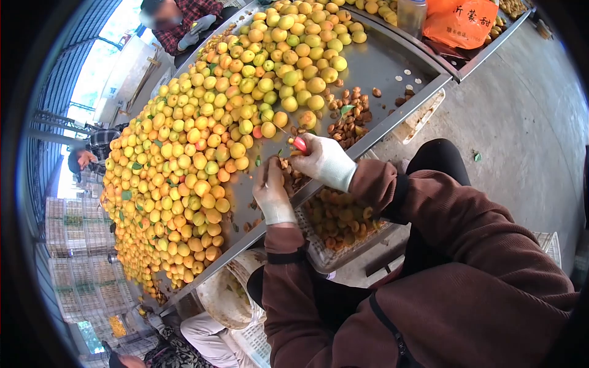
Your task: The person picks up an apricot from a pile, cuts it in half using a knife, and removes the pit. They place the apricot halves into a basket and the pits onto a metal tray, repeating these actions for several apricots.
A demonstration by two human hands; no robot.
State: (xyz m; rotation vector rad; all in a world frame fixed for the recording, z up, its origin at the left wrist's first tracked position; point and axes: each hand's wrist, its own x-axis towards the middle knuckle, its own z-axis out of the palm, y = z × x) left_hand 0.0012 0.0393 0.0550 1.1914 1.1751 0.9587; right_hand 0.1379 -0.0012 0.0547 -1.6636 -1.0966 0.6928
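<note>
A large heap of yellow-orange fruit (190, 141) covers the metal table. My right hand (322, 161), in a white glove, is closed around the red handle (299, 144) of a small tool whose thin tip points toward the fruit. Close beside it, my gloved left hand (271, 190) is over the table's edge with its fingers bent together; what they hold, if anything, is hidden. Brown pits (353, 116) lie beyond my right hand, and more lie beside my left hand.
Below the table edge stands a crate (325, 260) of cut fruit, with a white bucket (224, 300) to its left. An orange bag (460, 23) and a clear container (411, 15) are at the top right. Several other people sit around the table.
</note>
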